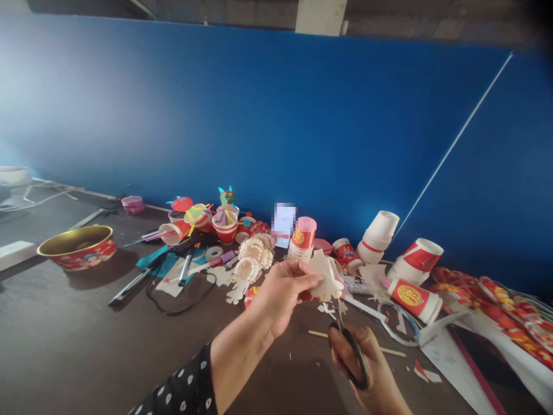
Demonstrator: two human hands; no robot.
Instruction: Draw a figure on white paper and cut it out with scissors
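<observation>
My left hand [283, 291] pinches a pale, partly cut paper piece [320, 271], curved at its right side like part of a paper cup. The fingers of my right hand [367, 357] are wrapped round the dark handles of a pair of scissors [355, 356]. Its blades point up at the lower edge of the paper. Whether they are open or closed there I cannot make out. Small white paper scraps [328, 310] lie on the table just behind the scissors.
Behind my hands stand a lit phone [284, 223], a red cup stack [301, 237] and cut white cup pieces [250, 259]. To the left are decorated cups [225, 229], a marker [185, 270] and a gold-rimmed bowl [82, 251]. More cups [417, 262] stand right, before a blue wall [276, 115].
</observation>
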